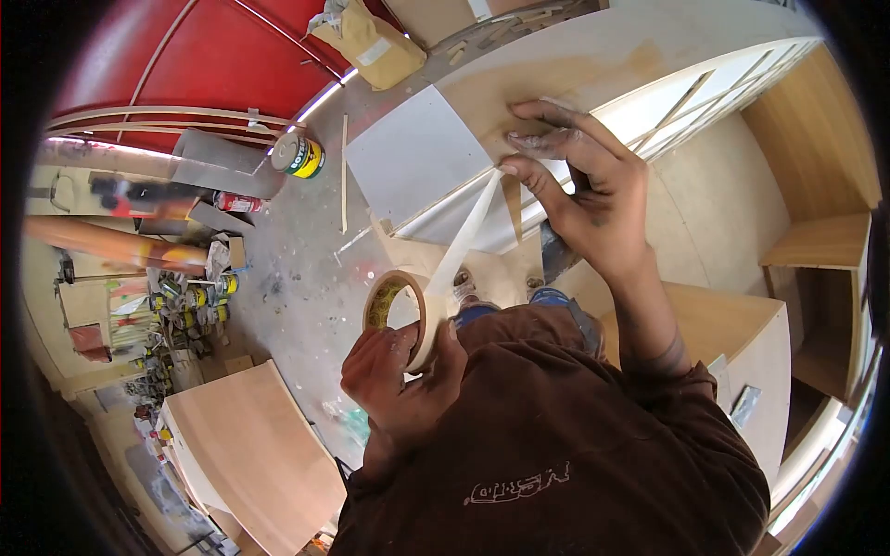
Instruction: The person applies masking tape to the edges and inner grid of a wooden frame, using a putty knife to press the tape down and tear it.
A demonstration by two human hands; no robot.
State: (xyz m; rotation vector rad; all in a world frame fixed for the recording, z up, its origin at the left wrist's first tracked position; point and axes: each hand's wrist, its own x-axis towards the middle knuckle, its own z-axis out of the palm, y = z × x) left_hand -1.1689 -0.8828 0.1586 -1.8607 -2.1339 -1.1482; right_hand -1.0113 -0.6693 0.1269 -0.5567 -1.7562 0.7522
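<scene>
The left hand (399, 371) is wrapped around a roll of masking tape (400, 310), thumb over its outer face and the other fingers hidden behind the roll. A strip of tape (468, 232) runs taut from the roll up to the right hand (579, 185), whose thumb and forefinger pinch the free end against the wooden panel (575, 69); the remaining fingers are spread flat on the wood just above. The strip's end itself is covered by the fingertips, so how much of it sticks to the panel cannot be made out.

Just left of the right hand, a pale grey sheet (422, 157) lies on the panel. To the right of that hand, white framed strips (705, 93) run off toward the edge of view, where the lens bends them badly. Beneath both hands, the brown sleeve and shirt (556, 445) block most of what lies below; only a scrap of a shoe shows near the roll.

Well left of the left hand, on the spattered concrete floor (297, 269), stands a yellow-and-green tin (298, 156); its label is too small to read. Farther left, a heap of cans and clutter (181, 306) is blurred. Below the left hand, a plywood board (250, 445) is cut off by the dark rim.
</scene>
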